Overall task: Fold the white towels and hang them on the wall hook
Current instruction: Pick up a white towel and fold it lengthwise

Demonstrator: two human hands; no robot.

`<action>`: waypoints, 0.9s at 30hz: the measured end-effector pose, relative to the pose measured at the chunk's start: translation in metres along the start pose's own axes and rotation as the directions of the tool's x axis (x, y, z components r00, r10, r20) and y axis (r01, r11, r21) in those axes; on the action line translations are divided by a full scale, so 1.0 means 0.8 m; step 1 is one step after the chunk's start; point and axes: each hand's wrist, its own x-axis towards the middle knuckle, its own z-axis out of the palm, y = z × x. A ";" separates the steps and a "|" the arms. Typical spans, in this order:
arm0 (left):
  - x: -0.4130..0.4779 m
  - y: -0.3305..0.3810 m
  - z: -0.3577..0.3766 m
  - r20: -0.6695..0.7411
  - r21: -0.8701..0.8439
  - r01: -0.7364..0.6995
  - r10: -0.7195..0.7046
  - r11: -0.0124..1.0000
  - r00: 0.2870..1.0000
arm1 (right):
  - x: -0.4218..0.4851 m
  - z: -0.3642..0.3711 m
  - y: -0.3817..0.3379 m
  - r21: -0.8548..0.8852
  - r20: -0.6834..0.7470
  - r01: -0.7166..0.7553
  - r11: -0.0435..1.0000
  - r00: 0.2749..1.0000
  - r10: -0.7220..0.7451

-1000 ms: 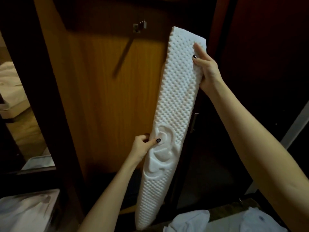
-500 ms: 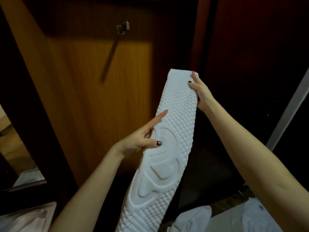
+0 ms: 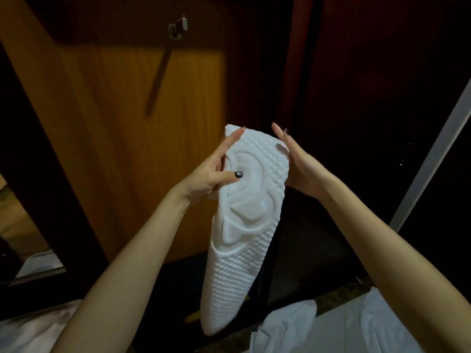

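Beneath the wall hook (image 3: 178, 28), the left hand (image 3: 209, 174) is pinching the doubled white towel (image 3: 244, 225) while the right hand (image 3: 300, 164) is pressing it flat-fingered (probably squaring the fold for hanging).

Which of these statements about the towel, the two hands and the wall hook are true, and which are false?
1. The white towel hangs on the wall hook. False: it is held below the hook, which is bare.
2. The left hand pinches the towel, with the thumb on its front. True.
3. The right hand is clenched into a fist. False: its fingers are straight, against the towel's right edge.
4. More white cloth lies at the lower right. True.
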 end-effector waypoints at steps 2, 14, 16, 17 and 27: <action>0.008 0.003 -0.004 -0.049 0.101 -0.016 0.021 0.995 0.999 | 0.007 0.004 -0.007 -0.091 -0.078 0.128 0.988 0.988 -0.136; 0.004 -0.030 -0.008 -0.603 0.125 -0.106 0.161 0.986 0.781 | 0.062 0.036 -0.048 -0.064 -0.230 0.362 0.930 0.902 -0.366; -0.014 -0.062 0.002 -0.608 0.241 -0.067 0.205 0.968 0.767 | 0.067 0.034 -0.056 -0.033 -0.240 0.362 0.932 0.902 -0.359; -0.023 -0.074 0.008 -0.597 0.269 -0.047 0.204 0.962 0.775 | 0.068 0.032 -0.059 -0.021 -0.230 0.361 0.932 0.906 -0.356; -0.055 -0.092 0.014 -0.502 0.133 -0.045 0.106 0.990 0.858 | 0.072 0.013 -0.084 0.170 -0.070 0.375 0.911 0.927 -0.368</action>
